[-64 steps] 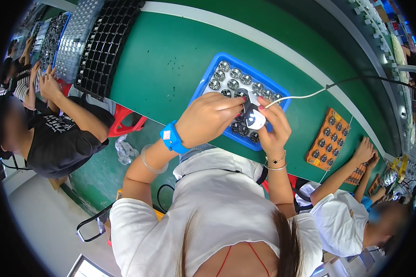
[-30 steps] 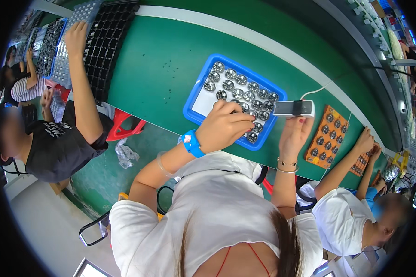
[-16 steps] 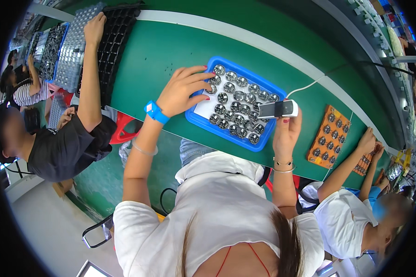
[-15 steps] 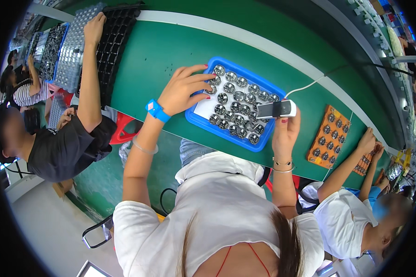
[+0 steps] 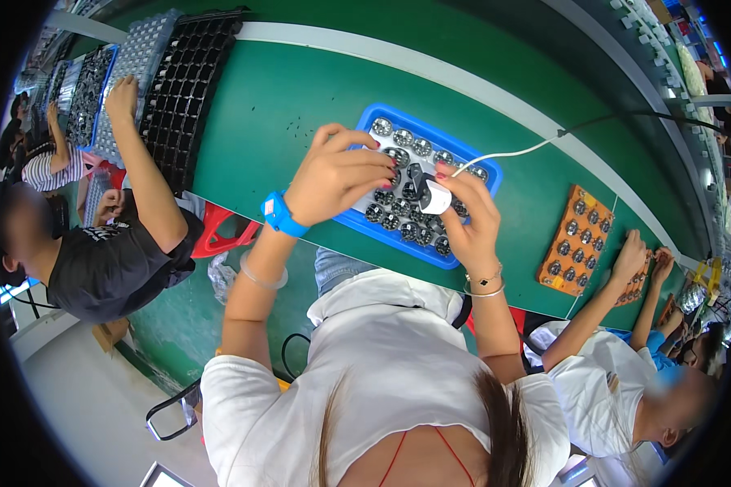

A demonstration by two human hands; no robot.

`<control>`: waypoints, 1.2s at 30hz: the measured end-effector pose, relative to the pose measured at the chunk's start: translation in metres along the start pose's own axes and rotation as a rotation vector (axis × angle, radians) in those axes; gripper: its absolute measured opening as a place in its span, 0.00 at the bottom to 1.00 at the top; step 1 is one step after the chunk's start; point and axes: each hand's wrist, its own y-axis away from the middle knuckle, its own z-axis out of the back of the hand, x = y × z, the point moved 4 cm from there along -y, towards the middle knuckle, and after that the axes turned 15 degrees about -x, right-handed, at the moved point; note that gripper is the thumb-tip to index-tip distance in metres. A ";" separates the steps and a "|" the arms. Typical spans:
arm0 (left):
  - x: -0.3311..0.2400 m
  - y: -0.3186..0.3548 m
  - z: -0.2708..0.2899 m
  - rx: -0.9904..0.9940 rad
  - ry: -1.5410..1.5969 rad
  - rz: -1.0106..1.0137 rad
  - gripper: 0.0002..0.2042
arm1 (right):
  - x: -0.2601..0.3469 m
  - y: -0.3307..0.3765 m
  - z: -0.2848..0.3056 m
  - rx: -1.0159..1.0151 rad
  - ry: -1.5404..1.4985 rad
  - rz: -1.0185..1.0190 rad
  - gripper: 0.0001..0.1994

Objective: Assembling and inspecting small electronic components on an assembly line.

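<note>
A shallow blue tray (image 5: 390, 241) holds several small round dark-and-silver components (image 5: 422, 147) on a white liner. My left hand (image 5: 335, 183) reaches over its left side, fingers curled together on one round component (image 5: 396, 157); the fingertips partly hide it. Between the thumb and fingers of my right hand (image 5: 473, 223) is a small white-and-black corded device (image 5: 436, 197), tilted, its dark end toward my left fingertips. A white cable (image 5: 508, 154) runs from it to the upper right. Whether the device touches the component I cannot tell.
An orange board (image 5: 575, 239) with similar round parts lies right of the tray. Black gridded trays (image 5: 188, 89) stand at the far left. Dark specks (image 5: 298, 127) dot the green tabletop. Co-workers sit on both sides, their hands on the same bench.
My right hand has moved left with the corded device, turning it toward my left hand. My left hand has moved right and its fingers have closed. The left co-worker's raised hand has moved down and left.
</note>
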 end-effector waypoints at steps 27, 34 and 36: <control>-0.043 -0.019 -0.014 -0.183 0.087 -0.091 0.10 | -0.005 0.008 0.016 -0.077 -0.067 -0.147 0.18; -0.041 -0.017 -0.018 -0.200 0.130 -0.033 0.10 | -0.022 0.017 0.023 -0.238 -0.193 -0.270 0.18; -0.037 -0.010 -0.024 -0.157 0.169 -0.028 0.10 | -0.032 0.021 0.028 -0.525 -0.546 -0.487 0.20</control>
